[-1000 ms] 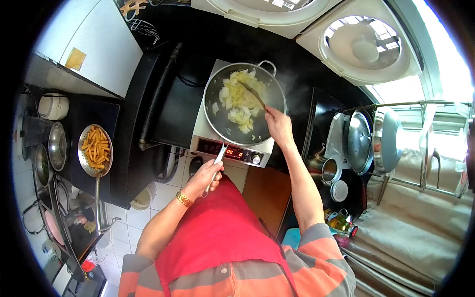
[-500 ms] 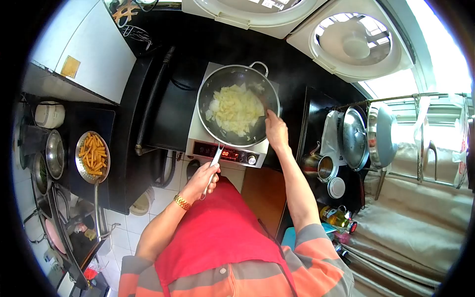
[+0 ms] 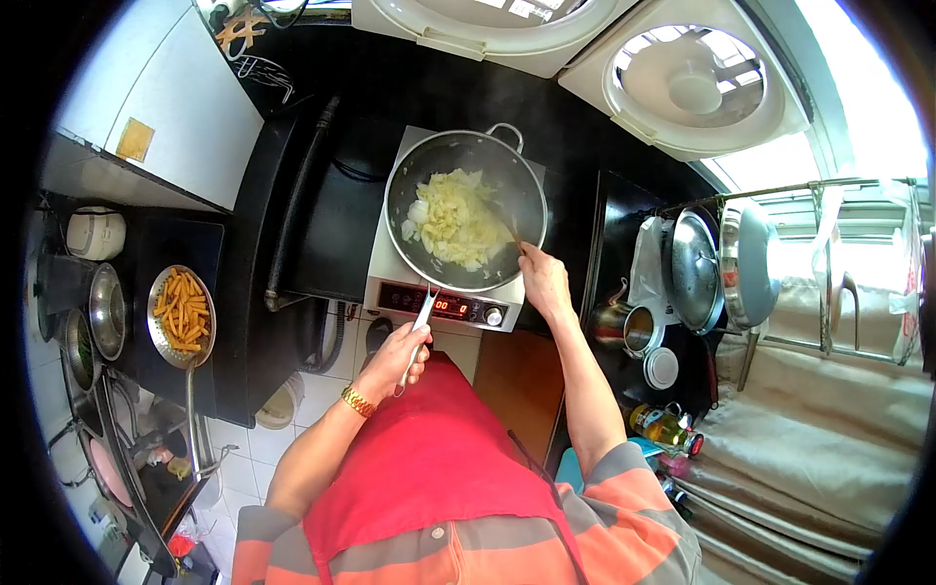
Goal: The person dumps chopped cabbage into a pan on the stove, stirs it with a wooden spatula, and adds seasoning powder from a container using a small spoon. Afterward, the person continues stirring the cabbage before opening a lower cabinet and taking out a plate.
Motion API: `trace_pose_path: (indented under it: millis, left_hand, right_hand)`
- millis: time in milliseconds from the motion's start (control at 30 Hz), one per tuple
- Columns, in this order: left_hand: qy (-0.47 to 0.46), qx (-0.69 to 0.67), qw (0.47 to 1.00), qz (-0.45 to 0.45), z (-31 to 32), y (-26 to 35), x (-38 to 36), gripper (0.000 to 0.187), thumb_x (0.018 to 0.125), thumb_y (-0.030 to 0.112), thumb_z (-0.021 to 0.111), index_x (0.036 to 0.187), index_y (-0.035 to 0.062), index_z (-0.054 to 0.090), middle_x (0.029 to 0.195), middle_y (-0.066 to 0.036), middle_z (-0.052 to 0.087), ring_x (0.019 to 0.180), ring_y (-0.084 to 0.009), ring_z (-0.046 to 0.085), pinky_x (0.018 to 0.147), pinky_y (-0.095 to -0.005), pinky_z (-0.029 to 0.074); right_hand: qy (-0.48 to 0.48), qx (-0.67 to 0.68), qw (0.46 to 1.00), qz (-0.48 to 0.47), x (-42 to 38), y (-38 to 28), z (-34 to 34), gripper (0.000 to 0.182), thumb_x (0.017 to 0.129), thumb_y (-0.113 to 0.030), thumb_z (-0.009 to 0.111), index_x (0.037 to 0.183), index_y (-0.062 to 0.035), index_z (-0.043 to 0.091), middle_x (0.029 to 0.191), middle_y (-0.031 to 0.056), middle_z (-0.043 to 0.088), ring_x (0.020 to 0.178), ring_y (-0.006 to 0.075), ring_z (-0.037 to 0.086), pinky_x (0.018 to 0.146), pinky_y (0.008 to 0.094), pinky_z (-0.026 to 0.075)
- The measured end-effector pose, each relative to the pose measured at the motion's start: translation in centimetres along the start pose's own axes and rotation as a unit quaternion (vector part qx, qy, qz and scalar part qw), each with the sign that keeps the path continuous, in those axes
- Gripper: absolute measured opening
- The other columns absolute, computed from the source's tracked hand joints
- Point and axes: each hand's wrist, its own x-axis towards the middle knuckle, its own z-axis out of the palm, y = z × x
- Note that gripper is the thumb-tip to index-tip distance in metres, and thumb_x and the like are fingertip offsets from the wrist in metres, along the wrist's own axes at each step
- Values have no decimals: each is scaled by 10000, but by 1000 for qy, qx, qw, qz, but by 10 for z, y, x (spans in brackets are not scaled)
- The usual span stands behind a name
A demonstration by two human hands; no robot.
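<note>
A deep wok rests on an induction cooker with a red lit display. Inside lies a heap of pale yellow-green chopped vegetable, which looks like cabbage, with faint steam above it. My left hand is closed around the wok's long metal handle. Over the wok's right rim, my right hand grips a brown, wooden-looking spatula. Its far end reaches into the vegetable, where the tip is hard to make out.
On the left counter, a perforated strainer holds orange-brown fried sticks, beside metal bowls. To the right stand a kettle, a white lid, an oil bottle and a rack of pans. White fans stand behind.
My right hand has tilted, and more of the spatula now shows between it and the vegetable. The vegetable heap has shifted slightly left. My left hand keeps its hold on the wok handle.
</note>
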Motion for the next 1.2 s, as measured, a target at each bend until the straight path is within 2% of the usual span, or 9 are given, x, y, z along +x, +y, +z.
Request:
trace_pose_path:
  millis: [100,233,400,600,700,800,900,1033,1200]
  left_hand:
    - [-2,-3,1000,5,-1,1,-1,259,1121,383,553,1050,134,550,743,34,522,501,-51,463,419,-236,389]
    - [-33,-19,999,10,-9,-5,6,249,1122,355,561,1058,115,546,789,-9,589,566,-88,563,478,-260,481]
    - [-48,-38,998,17,-9,-5,7,235,1121,323,569,1058,99,541,830,-51,641,636,-131,642,555,-290,563]
    - [-76,-69,995,7,-11,-3,4,228,1121,327,567,1068,105,558,812,-8,613,560,-83,563,486,-252,480]
    - [-59,-72,996,1,-8,-3,2,242,1117,343,572,1063,108,561,788,11,580,537,-61,504,461,-237,420]
    - [-46,-62,997,5,-4,-2,1,238,1112,347,580,1071,113,570,768,14,557,522,-71,472,436,-246,382]
    - [-34,-48,998,8,-2,0,-2,247,1113,349,578,1068,107,567,759,15,544,519,-73,464,432,-253,380]
    - [-32,-45,998,5,-3,1,-2,254,1116,351,570,1062,103,557,754,16,531,515,-76,457,429,-257,380]
    - [-42,-30,999,5,-4,2,0,265,1120,361,556,1050,105,542,748,16,518,511,-77,454,426,-254,382]
  right_hand:
    - [45,14,999,-6,-9,-3,-7,366,1037,-187,562,1340,-14,672,1096,325,724,1100,488,696,958,554,548]
    - [42,53,996,54,-36,9,29,370,1052,-173,560,1364,8,643,1074,335,725,1078,477,713,928,554,564]
    - [31,84,996,8,-35,-5,41,355,1034,-180,586,1326,1,674,1085,328,728,1074,502,705,928,548,569]
    - [58,27,998,-6,33,-27,29,399,1031,-211,535,1363,-29,657,1164,336,709,1119,505,681,955,579,541]
    - [-13,-45,999,14,41,-42,39,413,1028,-202,502,1387,-54,641,1201,343,693,1150,514,663,985,595,520]
    - [-11,-14,999,-33,41,-38,43,399,1015,-175,519,1381,-66,633,1185,347,694,1127,529,665,976,602,519]
    - [76,95,992,-21,59,-55,56,390,1011,-169,535,1369,-59,644,1168,354,695,1122,533,661,971,594,517]
    - [97,116,988,2,65,-68,99,385,1017,-166,540,1364,-41,651,1157,346,703,1112,531,662,964,575,519]
    - [-51,170,982,-71,37,-55,80,416,1018,-222,603,1393,-56,672,1248,261,724,1167,447,684,1006,449,530]
